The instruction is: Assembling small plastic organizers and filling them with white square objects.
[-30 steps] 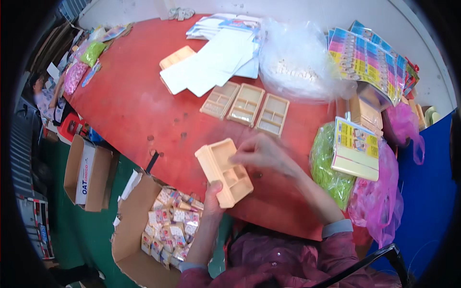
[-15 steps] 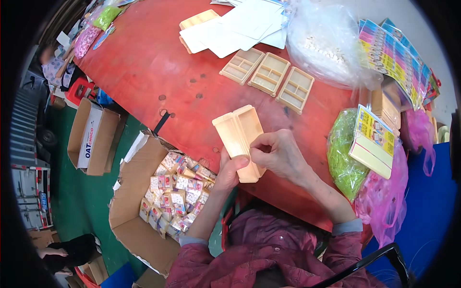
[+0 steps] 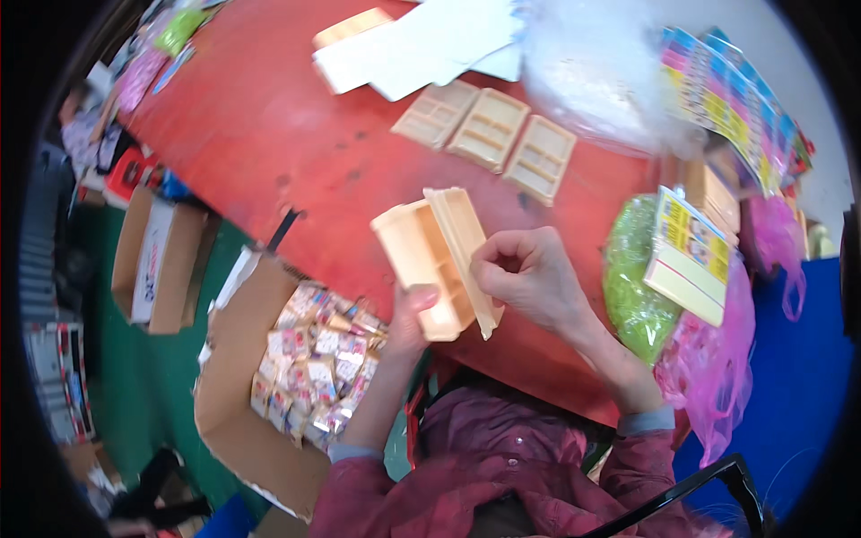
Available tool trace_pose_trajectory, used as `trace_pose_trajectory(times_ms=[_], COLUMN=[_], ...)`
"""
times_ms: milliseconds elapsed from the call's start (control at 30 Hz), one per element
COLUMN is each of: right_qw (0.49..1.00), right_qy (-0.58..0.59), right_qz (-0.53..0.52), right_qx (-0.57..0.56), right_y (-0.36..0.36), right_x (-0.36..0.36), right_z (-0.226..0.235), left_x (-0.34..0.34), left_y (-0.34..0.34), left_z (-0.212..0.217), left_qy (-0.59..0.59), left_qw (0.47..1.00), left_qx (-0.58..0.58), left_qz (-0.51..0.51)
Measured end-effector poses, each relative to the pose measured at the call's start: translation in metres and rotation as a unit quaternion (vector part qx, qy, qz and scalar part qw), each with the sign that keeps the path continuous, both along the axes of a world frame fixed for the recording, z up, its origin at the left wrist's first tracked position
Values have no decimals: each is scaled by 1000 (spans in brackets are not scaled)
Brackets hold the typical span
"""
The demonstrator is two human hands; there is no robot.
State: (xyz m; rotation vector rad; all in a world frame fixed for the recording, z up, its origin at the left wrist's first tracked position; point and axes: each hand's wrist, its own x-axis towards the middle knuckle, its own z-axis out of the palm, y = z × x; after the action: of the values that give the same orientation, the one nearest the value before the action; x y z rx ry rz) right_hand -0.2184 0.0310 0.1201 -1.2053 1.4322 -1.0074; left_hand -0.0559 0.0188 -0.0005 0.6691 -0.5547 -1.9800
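The left hand (image 3: 411,325) gripped a cream compartment tray (image 3: 408,244), held tilted above the near part of the red tabletop (image 3: 296,134). A second, slimmer cream piece (image 3: 461,229) leaned along the tray's right side. The right hand (image 3: 541,280), its fingers curled in toward the thumb, stood at the edge of this piece; whether it gripped cannot be told. Three shallow trays (image 3: 490,128) lay in a row farther back, and an open carton (image 3: 235,381) of small packets (image 3: 316,369) stood at left.
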Motion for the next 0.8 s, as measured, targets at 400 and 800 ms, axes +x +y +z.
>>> trace_pose_trajectory(times_ms=[400, 800], right_qw=[827, 830], right_qy=[460, 469], right_qz=[-322, -278], right_qx=[8, -115], right_y=[-65, -68], right_x=[-138, -130], right_z=[-101, -99], left_x=[11, 11], left_y=[4, 4], left_z=[-18, -17], left_qy=[-19, -22], left_qw=[999, 1000], left_qx=[-23, 11], left_qz=[-21, -8])
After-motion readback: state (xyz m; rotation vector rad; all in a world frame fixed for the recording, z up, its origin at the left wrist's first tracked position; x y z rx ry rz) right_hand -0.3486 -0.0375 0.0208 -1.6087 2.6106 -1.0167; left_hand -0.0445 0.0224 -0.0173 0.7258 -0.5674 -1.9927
